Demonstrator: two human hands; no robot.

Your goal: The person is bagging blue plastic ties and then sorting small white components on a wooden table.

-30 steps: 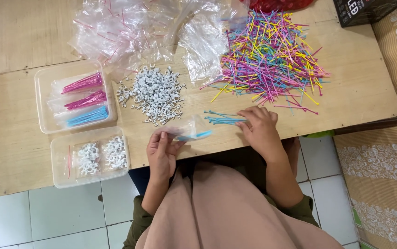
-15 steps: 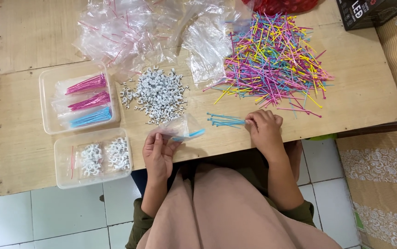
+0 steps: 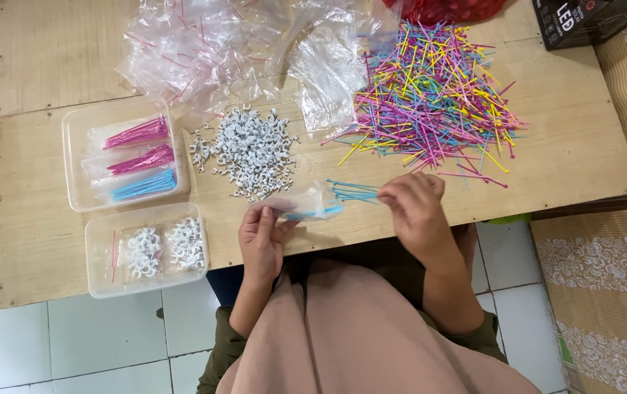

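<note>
L hand (image 3: 261,241) sat at the near edge of the pale wooden bench (image 3: 51,73), fingers pinching one end of a small clear plastic sleeve bag (image 3: 306,206) w/ light-blue thin plastic sticks showing inside; the bag lay just above the bench edge, between both hands. R hand (image 3: 415,208) was just beside it to the right, fingers pressed together on the ends of a small bundle of light-blue sticks (image 3: 353,191) lying on the bench, tips toward the bag mouth.

Behind the R hand: a big loose heap of thin plastic sticks in pink, yellow, blue & green (image 3: 430,102), spread wide. Centre: a pile of small white ring-shaped plastic clips (image 3: 249,149). Far side: crumpled clear plastic bags (image 3: 204,47), a few pink sticks caught in them.

Left: a clear rectangular plastic tray (image 3: 76,131) w/ three filled sleeve packs, two pink (image 3: 138,144) & one blue (image 3: 142,186), laid roughly parallel. Nearer the edge, a 2nd clear tray (image 3: 102,284) holding two packs of white clips (image 3: 164,248).

Top right corner: a dark box (image 3: 583,22) w/ white lettering, partly cut off. Red bag (image 3: 445,9) at the top edge.
</note>
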